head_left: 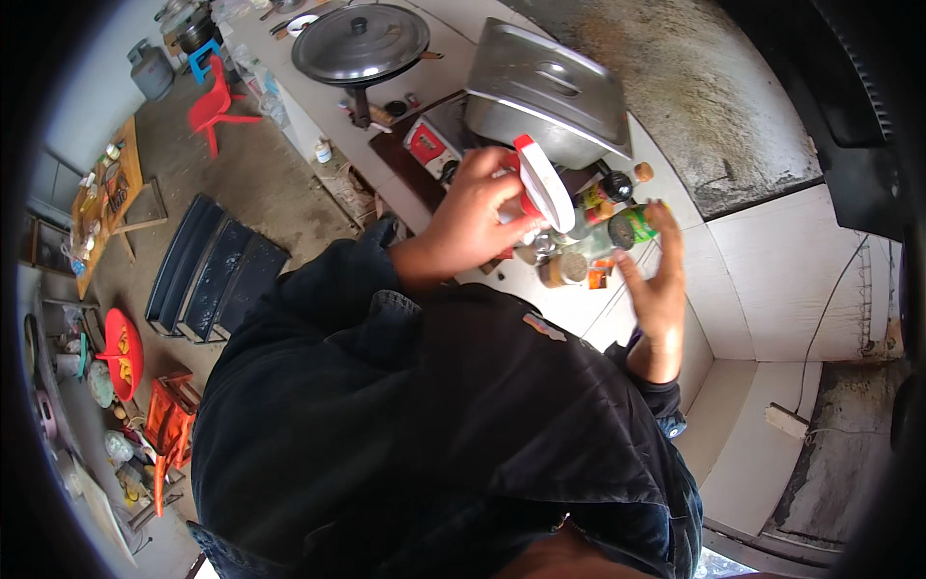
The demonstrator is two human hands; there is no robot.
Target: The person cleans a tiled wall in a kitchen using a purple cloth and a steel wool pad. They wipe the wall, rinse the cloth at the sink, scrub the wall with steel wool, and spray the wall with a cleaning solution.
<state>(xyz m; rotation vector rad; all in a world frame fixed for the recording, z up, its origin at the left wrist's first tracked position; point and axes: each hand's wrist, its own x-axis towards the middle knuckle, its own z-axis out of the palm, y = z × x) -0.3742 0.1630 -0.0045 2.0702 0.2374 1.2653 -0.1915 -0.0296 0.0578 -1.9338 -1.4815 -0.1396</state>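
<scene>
My left hand [475, 217] is shut on a red container with a white flip lid [538, 183], held above the counter with the lid swung open. My right hand [658, 289] is open, fingers spread, its fingertips touching a green-labelled bottle [639, 224]. Between the hands stands a cluster of several spice jars and sauce bottles [569, 261] on the white tiled counter [579, 309]. My dark jacket fills the lower middle of the view.
A steel lidded tray [545, 92] sits behind the bottles. A large wok with a grey lid [360, 43] stands further along the counter. Red plastic chairs [214, 106], a gas cylinder [149, 69] and dark trays [212, 270] are on the floor to the left.
</scene>
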